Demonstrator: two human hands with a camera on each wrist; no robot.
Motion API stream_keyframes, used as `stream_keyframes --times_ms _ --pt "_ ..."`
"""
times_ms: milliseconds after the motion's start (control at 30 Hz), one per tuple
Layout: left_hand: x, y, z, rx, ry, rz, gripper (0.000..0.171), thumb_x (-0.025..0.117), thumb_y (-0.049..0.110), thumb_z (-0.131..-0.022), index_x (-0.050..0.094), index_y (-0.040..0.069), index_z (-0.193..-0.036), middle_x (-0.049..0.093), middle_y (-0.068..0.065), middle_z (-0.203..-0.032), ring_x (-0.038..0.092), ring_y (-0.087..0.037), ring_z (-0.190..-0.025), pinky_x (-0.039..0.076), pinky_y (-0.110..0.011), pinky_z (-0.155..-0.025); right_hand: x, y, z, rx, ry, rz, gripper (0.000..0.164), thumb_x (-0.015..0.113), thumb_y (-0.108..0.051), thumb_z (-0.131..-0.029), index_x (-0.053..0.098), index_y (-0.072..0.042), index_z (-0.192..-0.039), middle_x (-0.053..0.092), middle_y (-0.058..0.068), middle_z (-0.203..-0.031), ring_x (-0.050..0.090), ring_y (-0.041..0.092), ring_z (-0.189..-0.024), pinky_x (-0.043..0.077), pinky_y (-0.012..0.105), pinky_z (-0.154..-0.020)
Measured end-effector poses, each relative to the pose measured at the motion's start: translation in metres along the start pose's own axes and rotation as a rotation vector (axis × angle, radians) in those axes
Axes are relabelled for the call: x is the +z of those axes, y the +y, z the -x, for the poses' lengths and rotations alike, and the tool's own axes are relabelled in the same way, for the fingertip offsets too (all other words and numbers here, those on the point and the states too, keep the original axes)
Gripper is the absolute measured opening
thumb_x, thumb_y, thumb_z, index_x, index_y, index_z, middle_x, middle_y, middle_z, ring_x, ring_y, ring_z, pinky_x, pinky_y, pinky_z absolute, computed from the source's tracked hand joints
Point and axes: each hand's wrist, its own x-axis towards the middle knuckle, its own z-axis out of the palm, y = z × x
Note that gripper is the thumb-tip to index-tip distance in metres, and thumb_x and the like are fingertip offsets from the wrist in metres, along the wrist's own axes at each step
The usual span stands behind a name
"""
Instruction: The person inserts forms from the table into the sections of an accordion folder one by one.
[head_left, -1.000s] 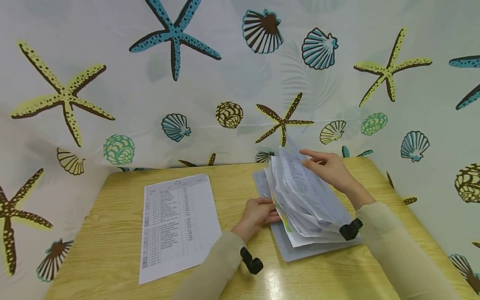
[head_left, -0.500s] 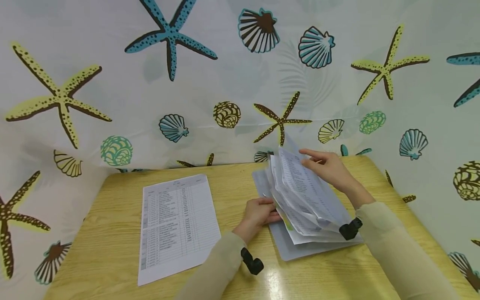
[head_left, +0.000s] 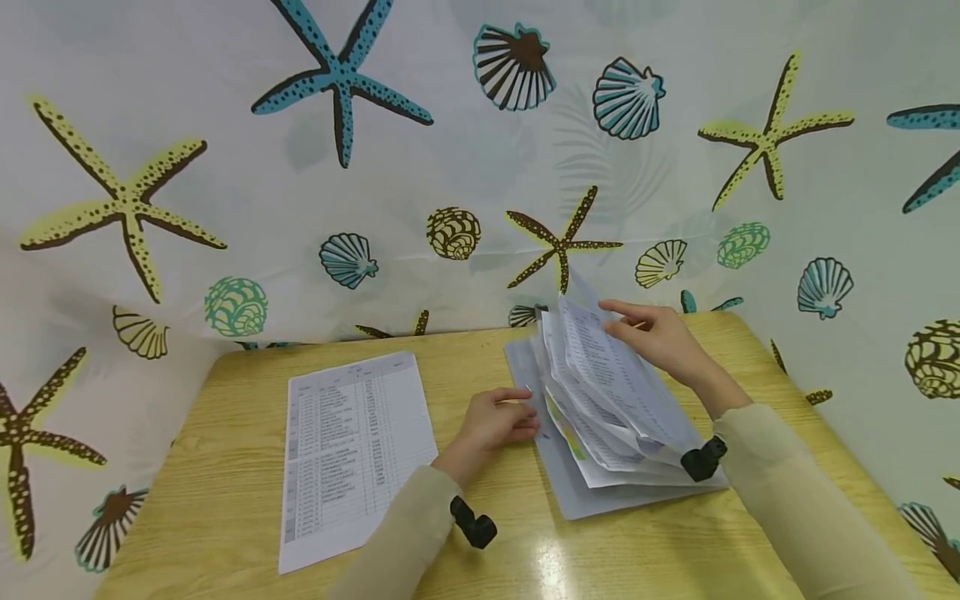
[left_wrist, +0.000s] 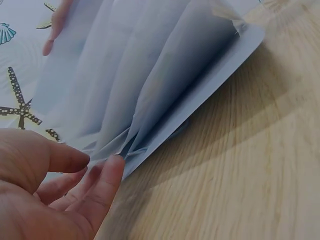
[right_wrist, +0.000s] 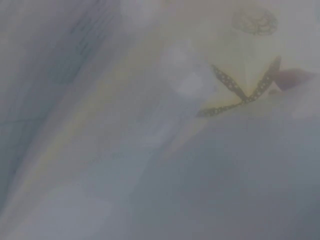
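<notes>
A grey folder lies spread on the right part of the table, with a thick bundle of papers fanned up from its bottom cover. My right hand holds the raised cover and top papers near their upper edge. At the folder's left edge is my left hand, fingers loosely bent and apart from the sheets. In the left wrist view, the fingertips of the left hand are close to the folder's edge, by a thin fastener strip. The right wrist view is mostly hazy, filled by a paper or cover.
A printed table sheet lies flat on the left of the wooden table. A curtain with starfish and shell prints stands behind and on both sides. A yellow-green tab shows at the bundle's left edge.
My left hand has drawn back slightly left from the paper edges, letting them go. My right hand and the raised papers are about where they were.
</notes>
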Motion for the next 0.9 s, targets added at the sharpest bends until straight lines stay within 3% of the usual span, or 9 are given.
stream_keyframes --times_ms 200,900 --pt "-0.029 0.007 0.009 0.025 0.012 -0.142 0.036 0.065 0.004 -0.100 0.067 0.000 -0.136 0.076 -0.024 -0.116 0.075 -0.017 -0.087 0.066 -0.034 -0.081 0.002 -0.003 0.001 -0.004 -0.004 0.000 0.048 0.062 -0.036 -0.107 0.060 -0.018 -0.151 0.070 0.018 -0.122 0.057 0.022 -0.090 0.045 0.030 -0.068" --pt "-0.142 0.033 0.039 -0.037 0.230 -0.315 0.044 0.067 0.014 -0.101 0.062 0.006 -0.144 0.074 -0.020 -0.124 0.075 -0.017 -0.094 0.064 -0.032 -0.083 0.004 -0.002 0.002 0.000 -0.002 0.020 0.048 0.062 -0.034 -0.107 0.059 -0.016 -0.152 0.071 0.018 -0.120 0.057 0.022 -0.086 0.043 0.029 -0.066"
